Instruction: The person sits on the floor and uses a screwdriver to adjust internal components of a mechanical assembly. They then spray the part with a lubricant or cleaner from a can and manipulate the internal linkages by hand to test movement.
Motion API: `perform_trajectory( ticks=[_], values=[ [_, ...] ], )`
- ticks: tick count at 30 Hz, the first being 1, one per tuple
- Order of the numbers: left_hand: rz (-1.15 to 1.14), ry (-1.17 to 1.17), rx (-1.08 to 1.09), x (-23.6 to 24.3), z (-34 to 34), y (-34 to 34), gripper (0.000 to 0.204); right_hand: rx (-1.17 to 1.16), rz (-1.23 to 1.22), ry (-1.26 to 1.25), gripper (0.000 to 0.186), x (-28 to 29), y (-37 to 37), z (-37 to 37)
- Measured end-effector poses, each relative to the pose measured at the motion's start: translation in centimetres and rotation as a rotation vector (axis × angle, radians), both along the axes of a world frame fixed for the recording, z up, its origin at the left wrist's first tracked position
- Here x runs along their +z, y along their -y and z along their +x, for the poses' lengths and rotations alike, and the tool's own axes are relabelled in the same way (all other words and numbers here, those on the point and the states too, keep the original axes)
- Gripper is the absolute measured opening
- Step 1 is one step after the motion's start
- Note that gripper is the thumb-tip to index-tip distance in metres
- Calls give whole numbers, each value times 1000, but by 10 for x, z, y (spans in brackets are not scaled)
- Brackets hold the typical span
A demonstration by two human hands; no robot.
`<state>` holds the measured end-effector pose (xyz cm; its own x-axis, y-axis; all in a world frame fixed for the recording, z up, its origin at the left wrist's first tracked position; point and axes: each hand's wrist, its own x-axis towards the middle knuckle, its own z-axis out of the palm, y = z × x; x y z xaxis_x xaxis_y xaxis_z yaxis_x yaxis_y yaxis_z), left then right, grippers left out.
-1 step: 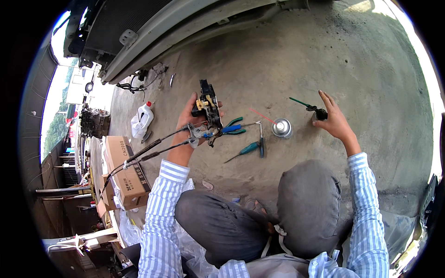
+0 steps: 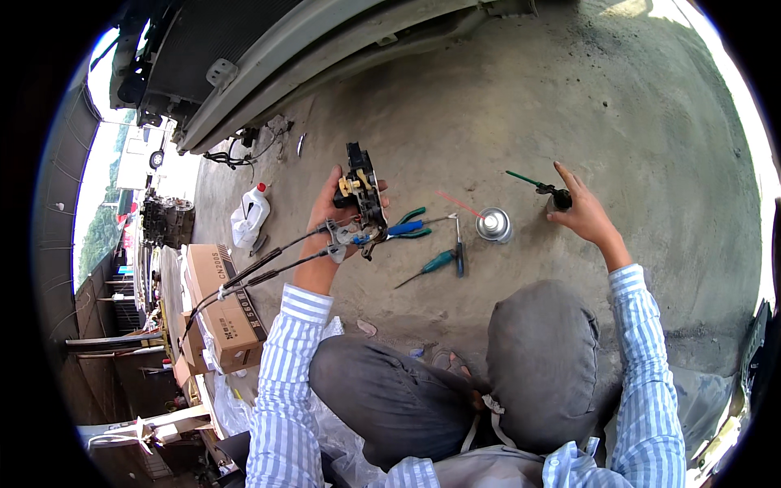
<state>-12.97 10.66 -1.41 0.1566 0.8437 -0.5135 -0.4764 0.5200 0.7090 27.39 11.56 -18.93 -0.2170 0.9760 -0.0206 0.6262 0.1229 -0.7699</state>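
Note:
My left hand (image 2: 327, 203) is closed around a black car door latch (image 2: 359, 189) with a cream plastic piece, holding it above the floor. Two black cables (image 2: 264, 260) run from its bracket toward the lower left. My right hand (image 2: 587, 213) is at a dark spray can (image 2: 561, 198) with a green straw-like tube (image 2: 523, 177). Its fingers are stretched out past the can and apart from the thumb, which lies close to the can's near side. Between my hands stands a silver spray can (image 2: 493, 225) with a red straw.
On the concrete floor lie green-handled pliers (image 2: 412, 233), partly behind the latch, a blue-handled tool (image 2: 407, 227), a teal screwdriver (image 2: 439, 261) and another slim-handled tool (image 2: 460, 259). A white jug (image 2: 249, 215) and cardboard boxes (image 2: 224, 305) stand left. A vehicle's front (image 2: 277, 73) looms far left.
The latch in my left hand has shifted very slightly to the left and tilted a little. My right hand has barely moved.

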Motion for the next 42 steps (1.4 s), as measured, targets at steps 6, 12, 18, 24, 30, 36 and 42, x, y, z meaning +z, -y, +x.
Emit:
perform_trajectory(
  ticks=[6,12,18,24,30,36,42],
  values=[
    [36,197,-77,4,-15,-2,80,-133,-68,-299,82,-43,-12,-5],
    [57,176,43,2,-30,-2,75,-126,-7,-242,80,-70,15,11],
    [-3,164,27,-4,-29,-13,69,-178,5,-108,56,-60,1,2],
    [-12,78,70,-17,-37,-19,63,-185,105,-381,55,37,-2,-41],
    [76,43,113,-13,-25,-18,52,-203,38,-409,54,16,5,-37],
    [78,-11,119,-10,-26,-10,55,-241,-44,-222,56,-63,15,-26],
    [39,-48,206,-13,-31,-5,57,-296,217,-10,82,-32,51,-13]
  ],
)
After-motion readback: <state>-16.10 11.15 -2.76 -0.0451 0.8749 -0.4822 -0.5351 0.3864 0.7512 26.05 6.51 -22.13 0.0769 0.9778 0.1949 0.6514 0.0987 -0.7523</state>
